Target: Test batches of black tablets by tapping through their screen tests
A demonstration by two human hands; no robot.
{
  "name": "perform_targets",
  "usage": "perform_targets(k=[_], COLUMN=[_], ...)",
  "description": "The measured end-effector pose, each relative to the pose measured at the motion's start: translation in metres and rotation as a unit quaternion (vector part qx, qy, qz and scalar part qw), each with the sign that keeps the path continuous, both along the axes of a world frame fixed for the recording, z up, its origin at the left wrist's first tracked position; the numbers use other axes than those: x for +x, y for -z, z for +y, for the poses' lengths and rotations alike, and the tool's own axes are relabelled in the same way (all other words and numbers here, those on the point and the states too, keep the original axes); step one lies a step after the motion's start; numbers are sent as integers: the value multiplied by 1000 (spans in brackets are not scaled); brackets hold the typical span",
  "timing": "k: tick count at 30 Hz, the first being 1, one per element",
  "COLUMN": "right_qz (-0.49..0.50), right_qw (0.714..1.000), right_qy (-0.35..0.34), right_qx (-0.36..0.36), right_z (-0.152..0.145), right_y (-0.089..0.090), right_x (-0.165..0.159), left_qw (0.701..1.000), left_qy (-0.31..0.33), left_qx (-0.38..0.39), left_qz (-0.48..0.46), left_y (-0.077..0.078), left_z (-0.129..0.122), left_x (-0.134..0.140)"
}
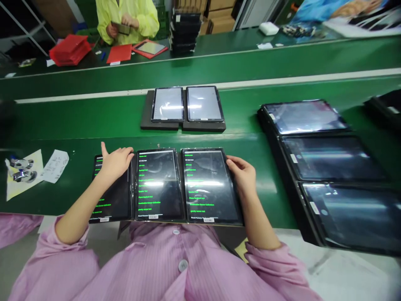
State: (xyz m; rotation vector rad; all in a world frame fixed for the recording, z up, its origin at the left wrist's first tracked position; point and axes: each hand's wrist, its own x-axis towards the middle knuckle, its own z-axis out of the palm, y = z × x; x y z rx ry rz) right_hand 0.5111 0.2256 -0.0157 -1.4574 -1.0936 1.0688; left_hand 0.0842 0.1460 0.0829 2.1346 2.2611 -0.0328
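Observation:
Three tablets lie side by side in front of me, their dark screens lit with green and white lines of text. My left hand [115, 163] is over the upper part of the left tablet [114, 200], thumb raised and fingers stretched toward its top right corner. That hand hides part of the screen. Between my hands lies the middle tablet [159, 184]. At the upper right edge of the right tablet [208, 184], the thumb and fingers of my right hand [242, 171] close on the rim. Small white labels sit along the tablets' lower edges.
Two tablets with pale screens [168, 104] rest on dark foam blocks [203, 126] ahead. Three more tablets [335, 159] lie at the right. Metal parts [23, 170] and a handwritten note [55, 166] are at the left. Across the bench, a person in yellow [128, 21] holds a device.

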Motion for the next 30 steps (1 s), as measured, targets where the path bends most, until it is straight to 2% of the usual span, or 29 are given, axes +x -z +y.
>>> perform_targets(k=[4, 10, 20, 25, 28, 30], right_qz=[2, -14, -10, 2, 5, 6], right_qw=[1000, 999, 999, 999, 998, 998], right_qy=[-6, -25, -22, -20, -22, -24], right_qx=[8, 14, 37, 47, 51, 52], right_z=[-3, -3, -1, 1, 1, 1], right_y=[0, -1, 6, 9, 11, 11], right_x=[1, 1, -1, -2, -3, -3], left_qw=[998, 994, 992, 993, 994, 997], left_qy=[-11, -20, -9, -23, -23, 18], left_qx=[-24, -66, -42, -58, -64, -38], left_qz=[53, 85, 115, 105, 87, 58], left_y=[0, -5, 3, 1, -3, -4], left_z=[-1, 9, 8, 10, 13, 17], left_x=[0, 3, 5, 3, 14, 35])
